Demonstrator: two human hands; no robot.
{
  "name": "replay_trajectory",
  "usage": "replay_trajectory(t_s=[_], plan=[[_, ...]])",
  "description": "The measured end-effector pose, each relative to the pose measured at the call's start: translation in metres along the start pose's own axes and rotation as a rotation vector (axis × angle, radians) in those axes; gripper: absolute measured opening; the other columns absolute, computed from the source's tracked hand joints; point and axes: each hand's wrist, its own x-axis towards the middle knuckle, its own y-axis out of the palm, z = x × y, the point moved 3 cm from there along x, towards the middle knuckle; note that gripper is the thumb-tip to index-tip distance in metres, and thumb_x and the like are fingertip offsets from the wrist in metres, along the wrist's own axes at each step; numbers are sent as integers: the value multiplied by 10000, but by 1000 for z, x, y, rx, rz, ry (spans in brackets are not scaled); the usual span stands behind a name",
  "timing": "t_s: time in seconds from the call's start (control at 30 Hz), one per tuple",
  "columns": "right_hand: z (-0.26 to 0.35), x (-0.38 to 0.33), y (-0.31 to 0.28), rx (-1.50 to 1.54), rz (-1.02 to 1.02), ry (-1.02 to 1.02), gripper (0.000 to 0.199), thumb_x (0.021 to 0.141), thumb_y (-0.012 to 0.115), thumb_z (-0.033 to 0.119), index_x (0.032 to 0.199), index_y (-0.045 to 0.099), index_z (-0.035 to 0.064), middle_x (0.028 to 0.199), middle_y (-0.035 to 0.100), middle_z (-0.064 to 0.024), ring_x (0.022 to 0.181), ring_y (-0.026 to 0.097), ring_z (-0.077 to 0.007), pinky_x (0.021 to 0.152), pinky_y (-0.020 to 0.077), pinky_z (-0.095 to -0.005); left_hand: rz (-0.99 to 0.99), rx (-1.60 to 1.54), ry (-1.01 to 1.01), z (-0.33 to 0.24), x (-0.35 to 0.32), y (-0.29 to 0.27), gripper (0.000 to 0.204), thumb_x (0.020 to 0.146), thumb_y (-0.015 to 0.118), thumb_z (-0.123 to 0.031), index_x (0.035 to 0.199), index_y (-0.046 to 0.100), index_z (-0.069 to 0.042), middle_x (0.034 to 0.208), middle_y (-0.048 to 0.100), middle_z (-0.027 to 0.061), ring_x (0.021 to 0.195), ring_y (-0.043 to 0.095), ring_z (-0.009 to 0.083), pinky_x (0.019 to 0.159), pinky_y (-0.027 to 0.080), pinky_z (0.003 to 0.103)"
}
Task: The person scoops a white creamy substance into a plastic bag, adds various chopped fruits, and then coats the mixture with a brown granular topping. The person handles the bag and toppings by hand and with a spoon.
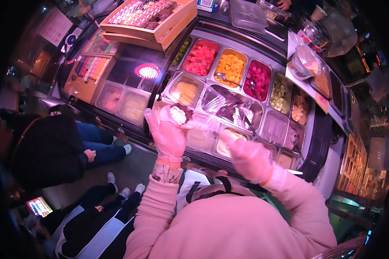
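The left hand (pixel 167 134), in a thin clear glove, is raised palm up just in front of the topping counter (pixel 320 142), and its fingers are curled loosely around a small open cup (pixel 180 115) that holds a white scoop and something dark. The cup sits in the palm at the near-left edge of the counter, over the front row of tubs. The right hand (pixel 246 157), also gloved, hovers lower and to the right of the cup, near the counter's front edge; its fingers look drawn together and bent, but whether they pinch anything cannot be told from this view. Both pink sleeves (pixel 289 194) come up from the bottom edge. On the counter, behind the cup, a row of metal tubs holds red fruit cubes (pixel 200 59), orange fruit cubes (pixel 230 67) with a spoon (pixel 227 79) resting at their near side, and deep pink fruit pieces (pixel 257 80), then pale cubes (pixel 279 94) further right. Closer to the cup are a tub of yellow filling (pixel 185 92) and a tub of dark and white topping (pixel 237 113) under a clear flap. Beyond the counter's far-left corner a wooden tray (pixel 149 15) of small coloured sweets stands tilted. Left of the counter, down on the floor side, a person in a dark jacket (pixel 47 151) and jeans sits or crouches, and another person's legs with white shoes (pixel 132 190) show below that.
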Motion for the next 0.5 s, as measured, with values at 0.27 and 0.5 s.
replay_trajectory(t_s=[0.27,0.5], plan=[[-57,50,4,711,251,267,253,1010,723,250,941,768,11,601,606,-159,507,587,-157,543,487,-383,45,-86,-231,3,-28,37,841,1024,511,-697,1478,470,10,1373,619,159,1260,629,316,1087,528,474],[-69,77,30,1193,456,538,198,968,771,191,968,776,-7,620,588,9,510,485,-76,486,363,-285,-27,110,-92,-13,-49,21,864,1055,406,-701,1511,480,30,1464,583,157,1365,568,313,1162,457,472]])
